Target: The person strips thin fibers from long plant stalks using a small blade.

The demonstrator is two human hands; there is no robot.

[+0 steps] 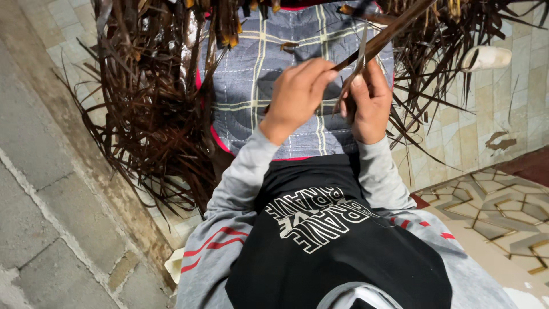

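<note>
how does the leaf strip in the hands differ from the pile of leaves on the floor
The leaf strip is a single piece, stretched straight between the left hand and right hand above the grey checked cloth. The leaf pile is many strips, loose and tangled, splayed over the tiled floor, untouched. Both are dry, dark brown and narrow.

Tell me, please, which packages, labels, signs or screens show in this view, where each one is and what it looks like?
No packages, signs or screens show.
Printed chest design: on the wearer's black-fronted top, low centre, below both hands; blocky white outlined lettering, upside down to the camera.
Red stripe trim: on the grey sleeve, lower left; thin red lines, no lettering.
</note>
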